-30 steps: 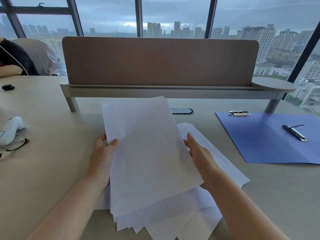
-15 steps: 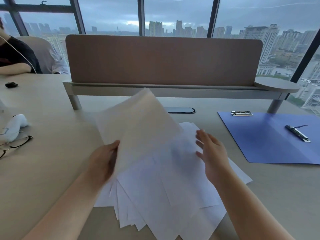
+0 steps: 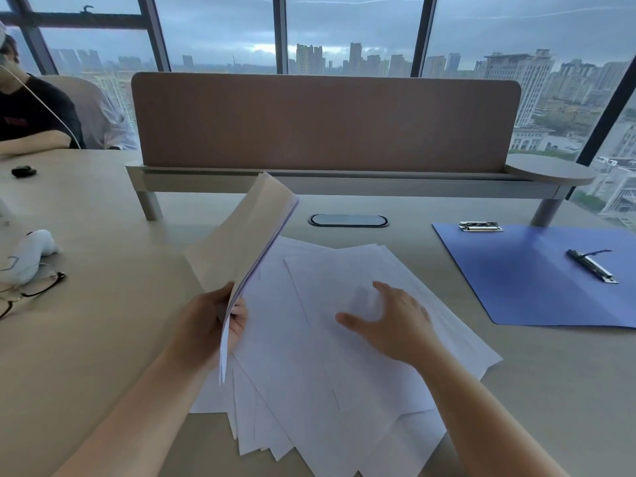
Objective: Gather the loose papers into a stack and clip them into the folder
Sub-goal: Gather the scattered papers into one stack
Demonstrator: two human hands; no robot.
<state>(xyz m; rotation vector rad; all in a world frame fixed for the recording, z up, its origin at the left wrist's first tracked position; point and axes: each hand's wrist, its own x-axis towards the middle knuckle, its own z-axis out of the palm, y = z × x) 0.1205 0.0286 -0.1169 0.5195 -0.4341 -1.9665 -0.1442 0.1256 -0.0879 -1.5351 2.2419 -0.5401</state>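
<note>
Some of the sheets are already collected: the left hand [image 3: 206, 325] pinches a small bundle of papers [image 3: 241, 242] by its near edge, thumb on one face and fingers curled behind, and tilts it up on edge over the left side of the pile. Most of the job remains, though. The loose papers [image 3: 344, 390] lie fanned and skewed on the worktop [image 3: 86, 356], their corners splayed toward the person, so they are not yet a squared stack. The right hand [image 3: 389, 321] hovers or rests flat over the middle of that spread with its fingers straight and spread, gripping nothing; whether the palm actually touches the top sheet cannot be told. The blue folder [image 3: 516, 284] lies open and bare to the right, near the pile but apart from it, with its clip bar [image 3: 592, 265] on the inner face and a second metal clip [image 3: 480, 226] at its far corner. Judging from this, gathering is barely begun, and squaring, moving the papers to the folder and clipping are all left to do.
</note>
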